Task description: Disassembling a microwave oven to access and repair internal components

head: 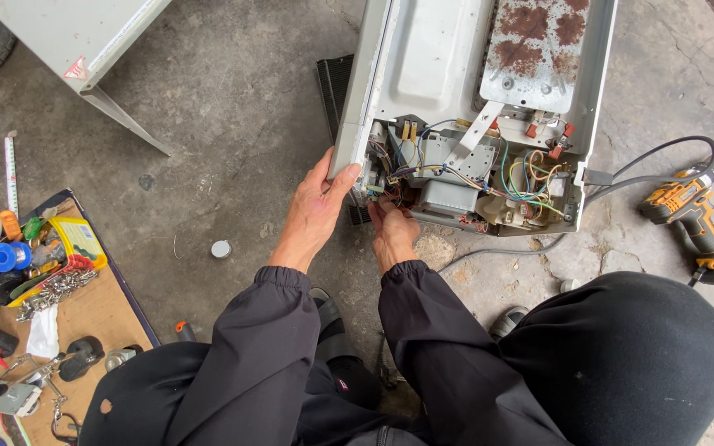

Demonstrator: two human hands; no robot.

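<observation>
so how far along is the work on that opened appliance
Done: the appliance casing lies open on the concrete, wiring and parts bared; a panel lies apart. In hand: the left hand grips the casing's corner while the right hand reaches into the wiring at the edge. Left: the inside remains uncovered; the cordless drill lies unused at the right.

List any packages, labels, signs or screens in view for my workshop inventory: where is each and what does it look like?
Yellow package: flat, rectangular, yellow with a red edge, on the tool tray at left.
Warning sticker: small red and white triangle on the grey metal panel, top left.
Tape roll: blue and round, beside the yellow package.
No screens or signs show near the left hand or right hand.
</observation>
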